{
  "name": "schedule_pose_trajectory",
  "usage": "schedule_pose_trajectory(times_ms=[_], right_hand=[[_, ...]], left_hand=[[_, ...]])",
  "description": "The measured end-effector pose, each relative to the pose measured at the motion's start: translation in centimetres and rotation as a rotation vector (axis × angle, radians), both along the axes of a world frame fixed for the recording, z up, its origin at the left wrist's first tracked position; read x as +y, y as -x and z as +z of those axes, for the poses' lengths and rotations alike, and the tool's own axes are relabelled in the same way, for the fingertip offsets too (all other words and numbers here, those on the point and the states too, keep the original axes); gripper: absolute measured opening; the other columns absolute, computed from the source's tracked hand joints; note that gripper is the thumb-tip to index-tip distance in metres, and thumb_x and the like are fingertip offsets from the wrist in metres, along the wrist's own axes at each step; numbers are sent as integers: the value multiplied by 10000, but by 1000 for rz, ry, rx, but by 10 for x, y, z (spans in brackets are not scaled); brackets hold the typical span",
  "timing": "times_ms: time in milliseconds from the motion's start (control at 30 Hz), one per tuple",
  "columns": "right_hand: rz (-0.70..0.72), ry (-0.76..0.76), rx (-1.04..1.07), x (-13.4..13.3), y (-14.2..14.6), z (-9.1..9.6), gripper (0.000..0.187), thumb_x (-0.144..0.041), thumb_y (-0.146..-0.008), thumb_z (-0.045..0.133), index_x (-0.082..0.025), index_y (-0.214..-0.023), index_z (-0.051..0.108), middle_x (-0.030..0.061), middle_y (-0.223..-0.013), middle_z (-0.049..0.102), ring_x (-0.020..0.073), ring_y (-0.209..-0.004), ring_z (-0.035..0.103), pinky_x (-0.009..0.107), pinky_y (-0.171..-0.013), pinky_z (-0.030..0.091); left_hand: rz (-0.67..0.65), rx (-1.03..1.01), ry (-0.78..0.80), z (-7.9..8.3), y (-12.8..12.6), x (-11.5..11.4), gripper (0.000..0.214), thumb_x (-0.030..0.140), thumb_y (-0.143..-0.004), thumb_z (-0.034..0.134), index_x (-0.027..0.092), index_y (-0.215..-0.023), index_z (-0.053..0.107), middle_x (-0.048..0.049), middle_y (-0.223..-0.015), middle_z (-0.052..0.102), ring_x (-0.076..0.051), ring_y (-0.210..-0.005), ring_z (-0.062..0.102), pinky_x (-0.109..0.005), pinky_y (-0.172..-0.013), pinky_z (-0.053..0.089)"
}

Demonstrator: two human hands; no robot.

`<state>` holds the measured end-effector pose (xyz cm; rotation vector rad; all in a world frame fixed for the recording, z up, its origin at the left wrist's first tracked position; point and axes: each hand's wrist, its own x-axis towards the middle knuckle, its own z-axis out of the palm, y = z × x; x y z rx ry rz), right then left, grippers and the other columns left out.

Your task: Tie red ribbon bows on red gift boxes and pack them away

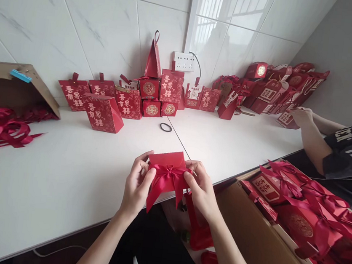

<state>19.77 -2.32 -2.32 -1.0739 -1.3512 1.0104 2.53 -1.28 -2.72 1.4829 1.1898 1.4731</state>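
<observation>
Between my two hands, at the table's front edge, is a small red gift box (168, 160) with a red ribbon bow (170, 171) across it. The bow's two tails hang down over the box's near side. My left hand (139, 178) grips the left side of the box, its thumb on the ribbon. On the opposite side, my right hand (199, 187) holds the box with its thumb against the ribbon's right end. The underside of the box and several fingertips are hidden.
Red gift boxes (103, 113) stand along the tiled wall. A carton of ribbons (7, 129) sits left, and a black hair tie (165, 127) lies ahead. At right, a large carton (249, 216) holds bowed boxes; beyond it, a co-worker's hands (301, 116) touch another box.
</observation>
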Motion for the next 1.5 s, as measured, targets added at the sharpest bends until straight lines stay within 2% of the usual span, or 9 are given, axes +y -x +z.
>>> schedule_pose_trajectory(times_ms=[100,200,267,367,433,500,633,800,1500], right_hand=[[69,-84,-36,0,-11,-2,225,-423,-846,532,-243,-948,444,79,-1255,434,197,-1039,530,364,-837,495],[205,-214,-253,1,-25,0,889,-472,-637,758,-316,-1345,242,122,-1498,125,265,-1182,462,455,-947,461],[239,-243,-455,1,-30,3,1100,-396,-592,806,-314,-1437,107,142,-1498,149,311,-1258,395,489,-967,450],[176,-245,-581,-1,-30,3,1018,-268,-672,743,-306,-1461,102,139,-1383,351,295,-1220,449,465,-915,503],[107,-282,-564,-3,-27,0,994,-232,-686,724,-316,-1463,109,132,-1358,374,280,-1198,477,444,-900,523],[40,-355,-540,-6,-25,-5,980,-219,-697,722,-324,-1463,120,133,-1380,355,288,-1250,435,456,-941,502],[-40,-455,-473,-14,-22,-7,941,-240,-732,715,-340,-1461,128,134,-1403,341,295,-1316,360,455,-930,519],[-79,-491,-466,-22,-22,3,948,-276,-732,733,-353,-1459,130,128,-1408,353,295,-1324,358,451,-917,535],[-102,-482,-468,-29,-24,8,937,-246,-734,736,-369,-1453,148,109,-1433,348,292,-1334,349,471,-943,523]], left_hand=[[-21,-14,-29,-2,2,0,279,366,-842,545,194,-669,410,-104,-1316,524,-233,-1090,566,-305,-774,503],[-72,-10,-39,-3,3,1,262,371,-834,567,195,-694,432,-118,-1346,515,-260,-1155,541,-324,-787,515],[-97,7,-40,-4,3,2,243,370,-839,564,194,-723,444,-137,-1358,504,-274,-1166,541,-332,-770,530],[-38,99,-145,-4,2,2,135,299,-871,535,188,-808,494,-144,-1328,515,-251,-1143,563,-325,-774,546],[69,211,-363,0,0,-2,22,196,-859,556,182,-858,538,-117,-1194,565,-216,-1094,581,-309,-780,549],[144,329,-658,7,-2,-8,96,100,-811,604,170,-868,571,-70,-979,571,-178,-978,599,-284,-741,551],[25,483,-1012,26,-9,-23,160,24,-768,613,136,-880,591,-11,-751,534,-120,-720,552,-291,-635,522],[-10,559,-1068,38,-15,-32,185,-11,-738,614,121,-867,600,6,-696,569,-106,-659,548,-337,-675,492],[4,572,-1070,42,-15,-36,189,9,-717,619,152,-837,588,7,-663,586,-106,-632,568,-313,-657,504]])
